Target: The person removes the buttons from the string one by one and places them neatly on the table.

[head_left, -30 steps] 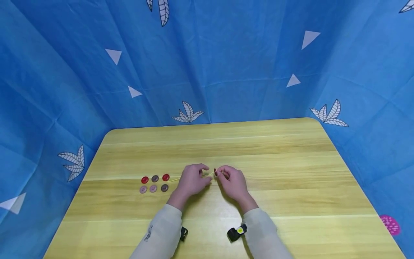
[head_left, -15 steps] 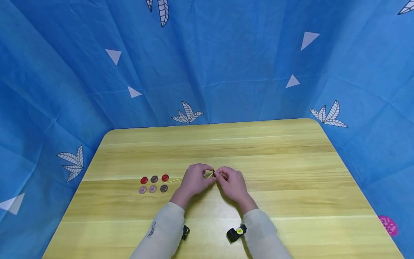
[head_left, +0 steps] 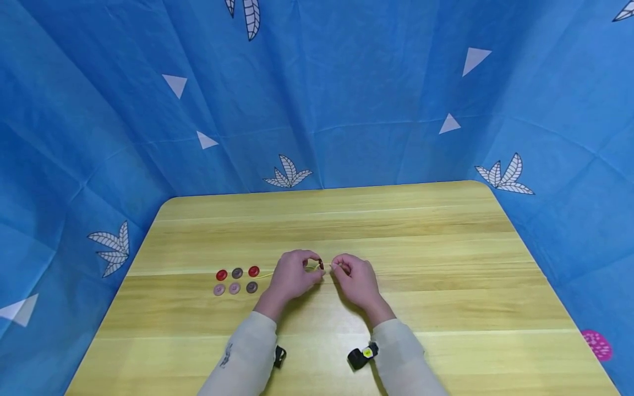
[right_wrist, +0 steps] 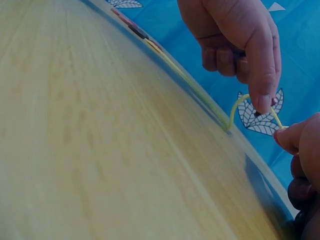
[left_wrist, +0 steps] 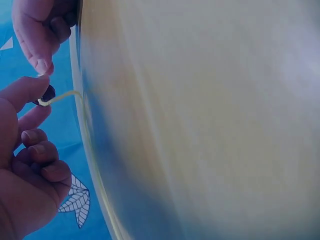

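My left hand [head_left: 293, 276] pinches a dark red button [head_left: 321, 264] on edge between thumb and index finger, above the table. A yellow string [right_wrist: 186, 79] passes through this button, its long tail running left along the tabletop. Just to the right, my right hand [head_left: 358, 279] pinches the short end of the string between thumb and forefinger. In the left wrist view the button [left_wrist: 49, 94] looks nearly black, with the string [left_wrist: 65, 95] bending away from it. The left thumb [right_wrist: 263, 92] covers most of the button in the right wrist view.
Left of the hands, several loose buttons lie in two rows: a red button [head_left: 221, 274], a grey button [head_left: 237, 273] and another red button [head_left: 254, 271] behind, pink [head_left: 234, 287] and grey-brown ones in front. A blue patterned curtain [head_left: 366, 137] borders the wooden table [head_left: 446, 275].
The button has passed from the right hand's fingertips to the left hand's. The hands met at it, then parted slightly, and a short length of string now spans between them.
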The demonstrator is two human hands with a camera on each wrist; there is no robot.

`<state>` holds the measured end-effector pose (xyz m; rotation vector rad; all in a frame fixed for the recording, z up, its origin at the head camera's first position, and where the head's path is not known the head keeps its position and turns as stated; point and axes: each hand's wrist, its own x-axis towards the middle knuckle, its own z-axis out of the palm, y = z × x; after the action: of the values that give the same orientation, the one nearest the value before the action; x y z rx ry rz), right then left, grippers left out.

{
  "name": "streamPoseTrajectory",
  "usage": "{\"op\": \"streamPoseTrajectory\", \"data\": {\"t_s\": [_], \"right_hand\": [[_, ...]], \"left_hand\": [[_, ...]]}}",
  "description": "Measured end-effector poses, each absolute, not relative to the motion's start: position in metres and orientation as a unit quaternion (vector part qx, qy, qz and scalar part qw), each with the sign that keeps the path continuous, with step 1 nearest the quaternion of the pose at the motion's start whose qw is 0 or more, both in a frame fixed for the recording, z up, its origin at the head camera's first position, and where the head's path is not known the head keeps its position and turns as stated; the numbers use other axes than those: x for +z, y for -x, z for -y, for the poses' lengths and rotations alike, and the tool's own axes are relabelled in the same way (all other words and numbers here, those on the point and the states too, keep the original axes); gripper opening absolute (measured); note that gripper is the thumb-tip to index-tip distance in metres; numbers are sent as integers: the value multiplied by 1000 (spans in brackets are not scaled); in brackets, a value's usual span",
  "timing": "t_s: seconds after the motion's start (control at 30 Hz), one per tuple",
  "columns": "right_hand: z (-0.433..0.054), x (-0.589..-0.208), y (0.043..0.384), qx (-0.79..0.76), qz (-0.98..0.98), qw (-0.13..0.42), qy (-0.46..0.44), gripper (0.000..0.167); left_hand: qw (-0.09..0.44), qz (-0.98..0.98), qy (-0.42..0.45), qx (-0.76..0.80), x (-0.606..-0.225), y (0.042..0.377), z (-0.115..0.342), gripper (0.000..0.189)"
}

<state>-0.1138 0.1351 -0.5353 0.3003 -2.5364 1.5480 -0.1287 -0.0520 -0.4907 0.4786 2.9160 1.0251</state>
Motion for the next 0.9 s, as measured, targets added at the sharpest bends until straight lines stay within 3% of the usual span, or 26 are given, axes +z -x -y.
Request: {"op": "streamPoseTrajectory", "data": {"t_s": [0.9], "right_hand": [[-136, -535, 114, 518, 845, 82, -101, 8]], "left_hand": [[-21, -924, -86, 371, -488, 121, 98, 26]]}}
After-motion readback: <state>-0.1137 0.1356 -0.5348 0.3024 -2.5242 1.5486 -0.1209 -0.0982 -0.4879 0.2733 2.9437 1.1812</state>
